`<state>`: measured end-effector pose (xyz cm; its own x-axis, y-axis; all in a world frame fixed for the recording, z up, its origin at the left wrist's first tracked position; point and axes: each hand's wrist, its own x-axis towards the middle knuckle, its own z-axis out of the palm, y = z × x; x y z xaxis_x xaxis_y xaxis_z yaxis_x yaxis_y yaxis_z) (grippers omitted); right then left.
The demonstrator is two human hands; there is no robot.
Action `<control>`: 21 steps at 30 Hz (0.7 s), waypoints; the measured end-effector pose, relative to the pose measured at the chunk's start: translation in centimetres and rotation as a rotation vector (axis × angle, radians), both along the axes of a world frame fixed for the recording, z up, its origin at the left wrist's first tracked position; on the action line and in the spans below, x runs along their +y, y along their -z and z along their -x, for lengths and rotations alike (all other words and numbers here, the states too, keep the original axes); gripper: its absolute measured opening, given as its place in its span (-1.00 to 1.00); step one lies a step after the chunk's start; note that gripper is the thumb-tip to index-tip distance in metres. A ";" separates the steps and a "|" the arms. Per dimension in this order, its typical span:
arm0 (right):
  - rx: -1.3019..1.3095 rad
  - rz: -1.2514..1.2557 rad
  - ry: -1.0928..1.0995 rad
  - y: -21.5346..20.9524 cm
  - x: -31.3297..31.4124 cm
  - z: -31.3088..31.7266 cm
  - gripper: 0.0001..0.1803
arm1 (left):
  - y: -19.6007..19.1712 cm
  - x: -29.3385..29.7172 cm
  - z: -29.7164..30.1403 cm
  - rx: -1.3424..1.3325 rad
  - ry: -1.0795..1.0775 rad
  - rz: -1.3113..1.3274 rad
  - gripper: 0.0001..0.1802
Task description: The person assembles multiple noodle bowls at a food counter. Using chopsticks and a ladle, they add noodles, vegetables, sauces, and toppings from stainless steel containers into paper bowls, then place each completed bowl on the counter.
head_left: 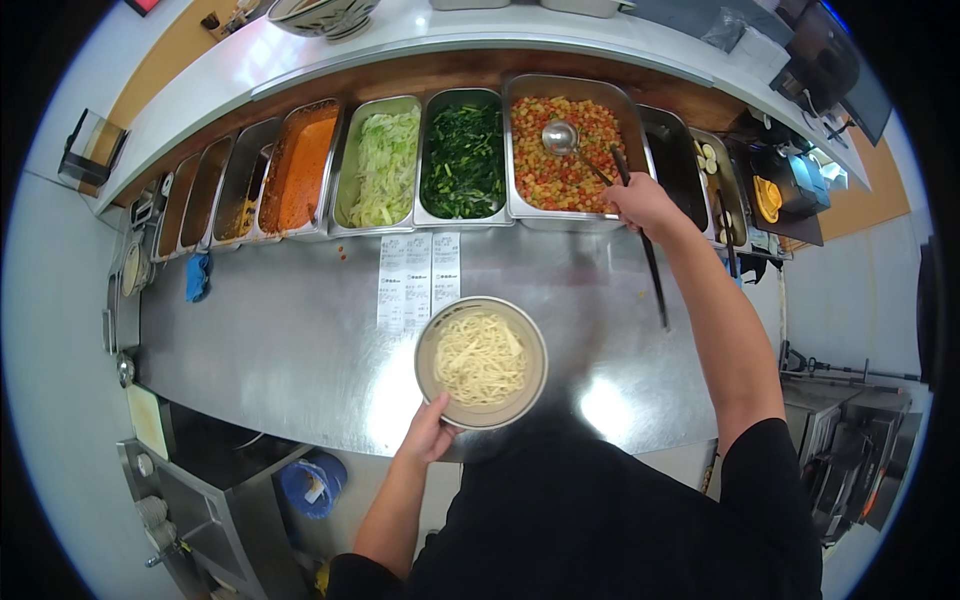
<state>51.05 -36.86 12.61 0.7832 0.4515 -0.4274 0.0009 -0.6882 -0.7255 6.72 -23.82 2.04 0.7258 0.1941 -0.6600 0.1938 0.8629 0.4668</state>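
Observation:
My left hand (430,432) grips the near-left rim of a round bowl (540,372) of pale noodles (480,358), held over the front of the steel counter. My right hand (645,203) reaches to the near right edge of a deep steel pan (575,217) of diced red, orange and yellow vegetables (535,183). Its fingers are closed round the handle of a metal ladle (560,137), whose round head rests among the dice. Long dark sticks (655,275), probably chopsticks, also run through this hand, pointing back toward me; the fingers partly hide them.
Pans of dark greens (462,160), shredded pale cabbage (385,160) and orange sauce (300,165) stand in the row leftward. Printed slips (405,280) lie behind the bowl. A blue cloth (197,277) sits at left; a blue bucket (313,484) stands below the counter.

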 end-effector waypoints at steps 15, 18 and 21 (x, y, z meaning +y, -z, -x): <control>-0.509 0.514 -0.479 -3.6 -1.3 3.4 -0.75 | 1.5 -2.3 -12.0 -0.191 0.116 -0.023 -0.48; -0.285 0.339 -0.373 -2.4 -2.6 2.7 -0.67 | 1.4 -2.1 -13.3 -0.142 0.151 -0.038 -0.50; 0.160 0.063 -0.119 -0.5 -3.9 2.9 -0.61 | 1.1 -1.9 -14.4 -0.187 0.177 -0.021 -0.51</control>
